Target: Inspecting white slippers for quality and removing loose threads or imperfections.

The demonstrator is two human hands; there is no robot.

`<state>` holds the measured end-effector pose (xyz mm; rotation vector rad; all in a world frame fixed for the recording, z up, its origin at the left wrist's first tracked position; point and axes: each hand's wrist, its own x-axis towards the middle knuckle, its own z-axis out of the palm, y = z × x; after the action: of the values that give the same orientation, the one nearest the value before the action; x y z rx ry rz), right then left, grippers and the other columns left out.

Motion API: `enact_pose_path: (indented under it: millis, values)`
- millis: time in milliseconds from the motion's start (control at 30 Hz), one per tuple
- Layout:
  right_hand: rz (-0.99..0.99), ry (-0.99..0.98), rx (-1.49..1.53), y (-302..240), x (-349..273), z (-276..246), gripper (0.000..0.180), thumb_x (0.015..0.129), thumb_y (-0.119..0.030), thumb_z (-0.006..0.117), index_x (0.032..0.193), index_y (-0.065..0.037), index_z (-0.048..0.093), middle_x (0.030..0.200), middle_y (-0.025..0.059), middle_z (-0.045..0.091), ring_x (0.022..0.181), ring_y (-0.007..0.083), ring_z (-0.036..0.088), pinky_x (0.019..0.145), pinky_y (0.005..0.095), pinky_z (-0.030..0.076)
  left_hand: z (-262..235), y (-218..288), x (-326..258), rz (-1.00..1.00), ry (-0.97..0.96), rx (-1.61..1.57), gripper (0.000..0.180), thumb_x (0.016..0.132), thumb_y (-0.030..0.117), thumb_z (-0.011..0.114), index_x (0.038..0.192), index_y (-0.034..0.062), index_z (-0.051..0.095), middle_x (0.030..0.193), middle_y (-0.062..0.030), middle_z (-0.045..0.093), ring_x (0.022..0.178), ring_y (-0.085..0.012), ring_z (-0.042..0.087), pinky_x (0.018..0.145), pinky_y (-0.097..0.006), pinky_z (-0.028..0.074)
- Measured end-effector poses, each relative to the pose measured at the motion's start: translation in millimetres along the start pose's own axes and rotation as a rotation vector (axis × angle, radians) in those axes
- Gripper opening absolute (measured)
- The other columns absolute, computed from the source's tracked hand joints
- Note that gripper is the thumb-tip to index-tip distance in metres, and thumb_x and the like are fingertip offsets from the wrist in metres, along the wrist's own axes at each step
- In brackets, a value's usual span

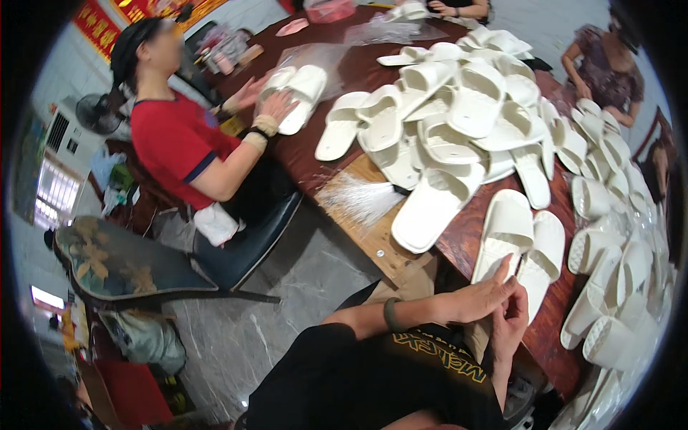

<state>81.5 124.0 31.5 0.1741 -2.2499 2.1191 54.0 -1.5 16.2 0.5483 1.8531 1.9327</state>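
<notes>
My left hand [479, 299], with a dark green band at its wrist, reaches in over the near edge of the table. One finger points up, while others meet the fingertips of my right hand [509, 324]. Both hands look pinched together; anything between the fingertips is hidden or too small to name. Just beyond them lie two white slide slippers side by side, the left slipper [507, 226] and the right slipper [547, 247], toes away from me. My hands cover part of their heel ends.
A large heap of white slippers [476, 97] fills the table's middle; more lie in clear plastic [638, 287] at right. A bundle of white bristles [365, 199] rests on a wooden board [380, 251]. A person in red [179, 136] handles slippers at left; others sit at the far side.
</notes>
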Motion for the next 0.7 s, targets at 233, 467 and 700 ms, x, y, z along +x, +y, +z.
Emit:
enact_pose_path:
  millis: [233, 467, 700]
  values:
    - [-0.171, 0.044, -0.094, 3.1, -2.3, -10.6, 0.014, 0.077, 0.006, 0.063, 0.090, 0.000, 0.061, 0.085, 0.0008, 0.056, 0.071, 0.0077, 0.045, 0.064, 0.0204, 0.037, 2.3, -0.5, 7.3, -0.036, 0.017, 0.003, 0.090, 0.090, 0.065, 0.016, 0.140, -0.0037, -0.014, 0.145, -0.0274, 0.014, 0.138, -0.0304, 0.014, 0.110, -0.031, 0.014]
    - [-0.059, 0.220, 0.116, 12.8, 3.1, -35.9, 0.007, 0.083, 0.007, 0.055, 0.088, 0.002, 0.056, 0.089, 0.0044, 0.058, 0.081, 0.0095, 0.052, 0.075, 0.0223, 0.043, 8.6, 20.6, 2.4, -0.133, -0.149, -0.217, 0.051, 0.098, 0.046, 0.029, 0.126, 0.0059, 0.039, 0.096, -0.0039, 0.050, 0.083, -0.0098, 0.045, 0.069, -0.026, 0.041]
    - [-0.115, 0.409, 0.140, 10.8, 32.3, -59.2, 0.006, 0.085, 0.004, 0.056, 0.091, 0.003, 0.056, 0.088, 0.0029, 0.057, 0.081, 0.0094, 0.051, 0.075, 0.0230, 0.042, 9.7, 40.1, -19.6, -0.199, -0.331, -0.139, 0.035, 0.100, 0.027, 0.029, 0.114, 0.0008, 0.047, 0.061, -0.0032, 0.050, 0.053, -0.0104, 0.046, 0.052, -0.024, 0.039]
